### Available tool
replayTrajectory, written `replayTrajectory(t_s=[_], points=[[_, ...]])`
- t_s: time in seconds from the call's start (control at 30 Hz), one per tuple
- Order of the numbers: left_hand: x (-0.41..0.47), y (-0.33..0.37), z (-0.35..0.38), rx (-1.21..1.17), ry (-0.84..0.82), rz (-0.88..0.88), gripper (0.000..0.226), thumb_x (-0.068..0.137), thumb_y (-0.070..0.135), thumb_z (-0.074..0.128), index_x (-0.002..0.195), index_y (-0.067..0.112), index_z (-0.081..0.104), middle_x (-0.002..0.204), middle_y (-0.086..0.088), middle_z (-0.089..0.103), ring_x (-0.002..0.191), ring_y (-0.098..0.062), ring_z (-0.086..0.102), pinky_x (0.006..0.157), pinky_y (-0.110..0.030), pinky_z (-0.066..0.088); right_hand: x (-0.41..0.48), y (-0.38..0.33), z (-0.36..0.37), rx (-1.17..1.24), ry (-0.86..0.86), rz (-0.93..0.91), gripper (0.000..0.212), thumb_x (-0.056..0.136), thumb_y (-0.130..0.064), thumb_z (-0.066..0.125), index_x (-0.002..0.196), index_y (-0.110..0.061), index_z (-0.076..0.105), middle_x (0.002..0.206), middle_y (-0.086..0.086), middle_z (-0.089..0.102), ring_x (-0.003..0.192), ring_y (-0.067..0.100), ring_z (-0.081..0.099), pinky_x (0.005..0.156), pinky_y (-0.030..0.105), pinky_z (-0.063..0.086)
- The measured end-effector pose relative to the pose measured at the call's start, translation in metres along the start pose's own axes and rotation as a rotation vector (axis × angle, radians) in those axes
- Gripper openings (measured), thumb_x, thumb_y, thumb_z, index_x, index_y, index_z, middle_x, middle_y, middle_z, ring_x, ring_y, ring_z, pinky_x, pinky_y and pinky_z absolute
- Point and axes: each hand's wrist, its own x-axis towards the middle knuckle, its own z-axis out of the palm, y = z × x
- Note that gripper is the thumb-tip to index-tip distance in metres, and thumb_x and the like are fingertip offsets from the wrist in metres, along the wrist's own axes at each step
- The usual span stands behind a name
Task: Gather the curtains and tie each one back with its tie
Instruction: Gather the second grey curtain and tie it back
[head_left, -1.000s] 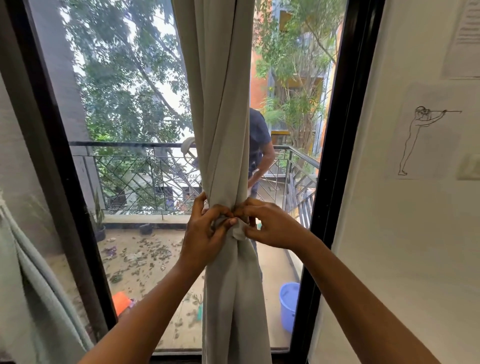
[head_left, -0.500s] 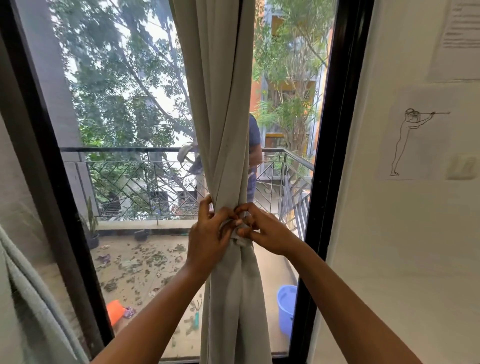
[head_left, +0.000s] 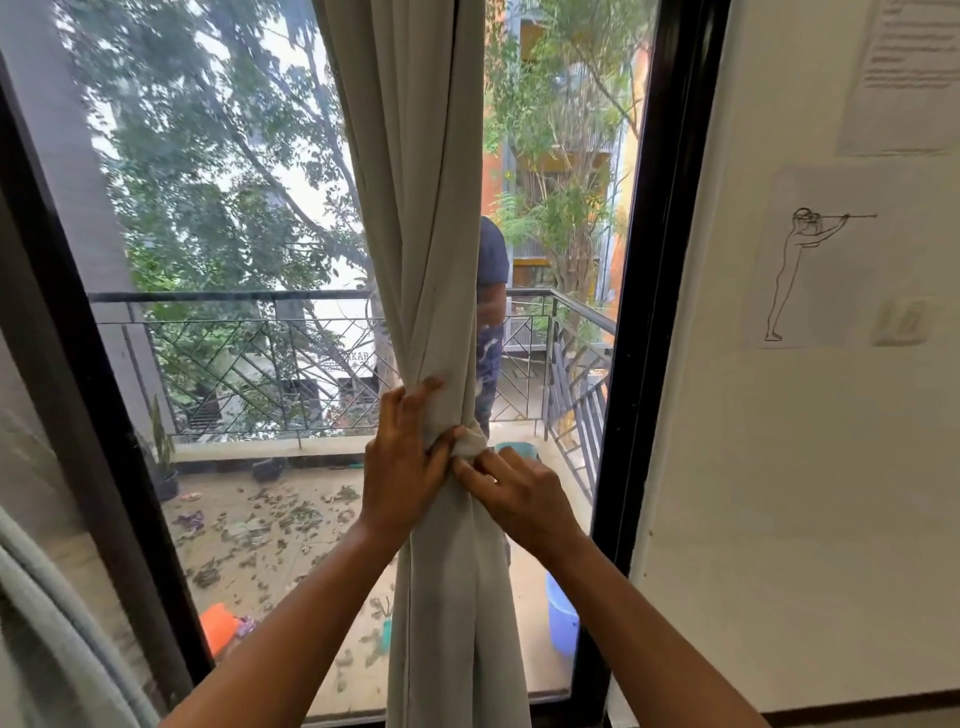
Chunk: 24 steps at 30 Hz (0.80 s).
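Since a second ago my left hand (head_left: 405, 457) has slid off the tie (head_left: 471, 442) and now wraps the gathered curtain (head_left: 426, 208), centre frame. My right hand (head_left: 522, 496) pinches at the tie, whose knot now shows as a lump. I judge this one nearly tied. Second curtain (head_left: 57, 623), lower left, looks untied. Person (head_left: 492, 270) outside and blue bucket (head_left: 561, 618) lower right; nothing blocks me.

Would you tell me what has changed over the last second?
The left hand slid its fingers up the curtain, above the knot; the right hand dropped just below it, uncovering it. The curtain stays gathered, both hands on it.
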Motion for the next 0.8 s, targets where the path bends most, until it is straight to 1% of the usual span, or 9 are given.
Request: replayTrajectory(t_s=[0.07,0.13,0.27,0.37,0.47,0.53,0.6,0.7,0.8], points=[[0.001,-0.004,0.000,-0.104,0.001,-0.122,0.094,0.077,0.029,0.079,0.146,0.047,0.018,0.131,0.002,0.049,0.089,-0.017,0.065,0.070,-0.035,0.057,0.004,0.004,0.001,-0.015,-0.008,-0.027,0.032,0.101,-0.015,0.031,0.110,-0.017,0.062,0.085,0.003,0.065,0.057,0.017,0.052,0.045,0.025,0.040],[0.002,-0.006,0.000,-0.207,0.007,-0.238,0.113,0.069,0.039,0.083,0.146,0.055,0.002,0.127,0.007,0.052,0.086,-0.013,0.066,0.068,-0.038,0.059,0.008,0.008,0.002,-0.047,-0.002,-0.015,0.034,0.100,-0.016,0.033,0.105,-0.016,0.067,0.085,0.002,0.066,0.053,0.016,0.050,0.045,0.024,0.038],[0.003,-0.007,0.003,-0.220,-0.029,-0.261,0.114,0.064,0.059,0.079,0.148,0.054,0.002,0.126,0.008,0.057,0.089,0.004,0.063,0.064,-0.012,0.052,0.011,0.005,0.006,-0.089,0.043,0.080,0.014,0.093,-0.018,0.053,0.088,-0.015,0.065,0.067,0.000,0.058,0.047,0.015,0.048,0.043,0.026,0.037],[-0.004,-0.015,0.003,-0.295,-0.117,-0.247,0.115,0.063,0.053,0.083,0.149,0.051,0.005,0.122,0.024,0.054,0.101,0.006,0.061,0.072,-0.009,0.051,0.006,-0.001,0.008,-0.052,0.052,0.209,0.017,0.091,-0.024,0.057,0.077,-0.016,0.063,0.057,-0.002,0.050,0.044,0.016,0.046,0.041,0.027,0.035],[-0.006,-0.022,0.004,-0.303,-0.232,-0.203,0.124,0.065,0.042,0.086,0.150,0.047,-0.004,0.138,0.039,0.033,0.119,0.013,0.047,0.087,-0.006,0.045,0.006,-0.006,0.007,0.038,0.051,0.327,0.015,0.089,-0.025,0.061,0.079,-0.013,0.065,0.055,0.000,0.052,0.044,0.016,0.047,0.041,0.028,0.036],[-0.001,-0.024,0.005,-0.316,-0.296,-0.253,0.131,0.062,0.041,0.089,0.150,0.045,-0.009,0.144,0.040,0.021,0.123,0.017,0.041,0.093,-0.007,0.042,0.006,-0.010,0.007,0.080,0.067,0.379,0.012,0.083,-0.021,0.070,0.077,-0.012,0.064,0.055,0.000,0.052,0.044,0.016,0.048,0.040,0.029,0.037],[0.008,-0.027,0.006,-0.352,-0.361,-0.372,0.130,0.052,0.046,0.092,0.151,0.031,0.010,0.145,0.018,0.038,0.122,-0.002,0.051,0.095,-0.018,0.046,0.003,-0.012,0.007,0.111,0.072,0.384,0.012,0.082,-0.020,0.072,0.076,-0.012,0.064,0.054,0.000,0.053,0.044,0.015,0.048,0.041,0.028,0.038],[0.019,-0.030,0.008,-0.381,-0.448,-0.453,0.093,0.044,0.054,0.085,0.123,0.013,0.061,0.113,-0.001,0.070,0.103,-0.017,0.067,0.092,-0.037,0.055,-0.003,-0.010,0.005,0.104,0.078,0.348,0.015,0.088,-0.024,0.064,0.080,-0.012,0.069,0.054,0.000,0.053,0.044,0.014,0.048,0.043,0.026,0.037],[0.019,-0.030,0.012,-0.374,-0.395,-0.478,0.072,0.049,0.052,0.086,0.106,0.010,0.073,0.099,-0.003,0.075,0.093,-0.014,0.071,0.082,-0.030,0.058,-0.008,-0.007,0.007,0.107,0.117,0.340,0.011,0.087,-0.020,0.067,0.078,-0.013,0.065,0.052,0.001,0.050,0.042,0.016,0.046,0.040,0.028,0.038]])
